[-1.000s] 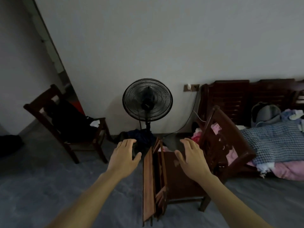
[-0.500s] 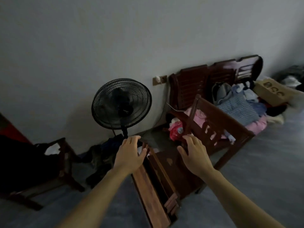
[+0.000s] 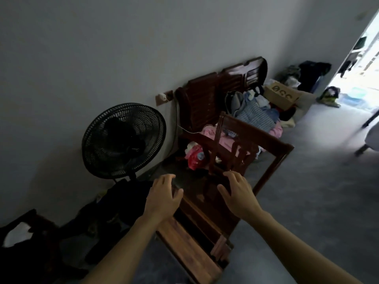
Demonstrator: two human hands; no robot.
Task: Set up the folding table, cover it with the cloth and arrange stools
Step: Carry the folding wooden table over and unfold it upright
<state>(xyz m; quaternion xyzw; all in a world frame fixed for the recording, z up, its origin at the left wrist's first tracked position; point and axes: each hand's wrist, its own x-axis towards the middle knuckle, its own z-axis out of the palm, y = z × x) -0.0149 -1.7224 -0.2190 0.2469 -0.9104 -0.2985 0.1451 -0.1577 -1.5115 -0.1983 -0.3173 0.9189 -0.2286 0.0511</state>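
The folded wooden table (image 3: 184, 244) stands on edge on the grey floor, leaning against a dark wooden chair (image 3: 242, 152). My left hand (image 3: 164, 197) hovers over the table's top end, fingers spread, holding nothing. To its right, my right hand (image 3: 239, 193) is also spread, over the chair seat beside the table. Whether either hand touches the wood is unclear. No cloth for the table or stools can be picked out.
A black standing fan (image 3: 123, 140) is against the wall to the left. Behind the chair is a wooden bench (image 3: 215, 93) piled with clothes (image 3: 254, 113) and a cardboard box (image 3: 281, 95). Another chair (image 3: 26, 240) is at lower left. A bright doorway (image 3: 361, 74) is at right.
My head has turned right and tilted, so the room appears slanted and the doorway has come into view. Both hands stay spread over the folded table, shifted slightly forward.
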